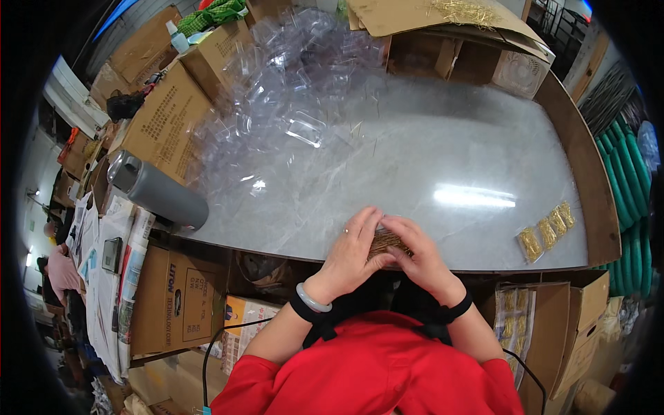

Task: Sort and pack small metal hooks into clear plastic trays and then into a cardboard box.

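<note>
I am holding a bundle of thin brown-gold wires [389, 243] between my two hands, just over the near edge of the table [408, 180]. My left hand [353, 252] is curling against the bundle from its left side, and my right hand [420, 256] is closing in from the other, so the wires are lying in the gap, touching both. Neither hand is nearer to them. The long axis seems to be running crosswise, from one palm toward the other, though my fingers are hiding the ends and I cannot tell how firmly each hand is squeezing.

Well out to the right of my right hand, a short row of small gold packs [547, 234] is lying on a slant, its far end pointing away from me; that hand is the nearer one to it. Ahead and to the left of my left hand, a heap of clear plastic trays [277, 90] is spreading over the table, with a few loose wires [357, 129] lying by its edge, beyond my fingertips. Farther left of that same hand, a grey bottle [162, 192] is leaning at the table's corner.
</note>
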Available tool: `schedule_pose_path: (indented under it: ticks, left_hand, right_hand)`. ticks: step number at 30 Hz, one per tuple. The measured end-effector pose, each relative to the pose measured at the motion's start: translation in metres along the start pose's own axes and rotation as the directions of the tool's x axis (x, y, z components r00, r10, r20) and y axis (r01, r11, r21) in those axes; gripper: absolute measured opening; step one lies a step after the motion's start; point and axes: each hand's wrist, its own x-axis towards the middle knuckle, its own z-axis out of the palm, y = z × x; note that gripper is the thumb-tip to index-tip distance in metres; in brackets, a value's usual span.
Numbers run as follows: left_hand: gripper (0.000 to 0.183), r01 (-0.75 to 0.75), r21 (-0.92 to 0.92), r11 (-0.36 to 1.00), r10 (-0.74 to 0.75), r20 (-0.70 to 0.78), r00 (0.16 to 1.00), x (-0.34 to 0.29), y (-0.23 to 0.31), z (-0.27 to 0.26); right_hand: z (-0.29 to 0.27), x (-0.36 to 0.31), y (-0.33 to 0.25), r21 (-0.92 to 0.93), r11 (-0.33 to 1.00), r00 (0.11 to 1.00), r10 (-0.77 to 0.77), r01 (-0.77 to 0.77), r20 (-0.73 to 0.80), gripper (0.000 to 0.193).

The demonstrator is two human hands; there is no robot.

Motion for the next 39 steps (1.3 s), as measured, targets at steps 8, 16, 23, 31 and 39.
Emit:
schedule_pose_path:
  ticks: [8,16,23,31,39]
  left_hand:
    - [0.075,-0.093,0.079,0.993,0.092,0.016,0.996,-0.005,-0.003,0.013]
    - [0.071,-0.082,0.069,0.994,0.084,-0.02,0.996,-0.005,-0.004,0.015]
    - [0.07,-0.077,0.086,0.993,0.079,-0.019,0.997,-0.005,0.002,0.015]
    - [0.063,-0.108,0.093,0.99,0.111,-0.035,0.993,-0.004,0.001,0.014]
    - [0.062,-0.109,0.082,0.991,0.113,-0.044,0.993,-0.003,0.001,0.014]
  right_hand:
    - [-0.004,-0.041,-0.01,-0.269,0.955,0.985,0.083,-0.122,-0.151,0.063]
    - [0.001,-0.038,-0.018,-0.416,0.905,0.993,0.051,-0.092,-0.108,0.058]
    - [-0.016,-0.018,-0.008,-0.223,0.95,0.951,0.155,-0.217,-0.266,0.036]
    - [-0.033,-0.003,-0.013,-0.247,0.95,0.974,0.149,-0.189,-0.173,0.033]
    - [-0.016,-0.006,-0.014,-0.369,0.924,0.986,0.045,-0.101,-0.159,0.031]
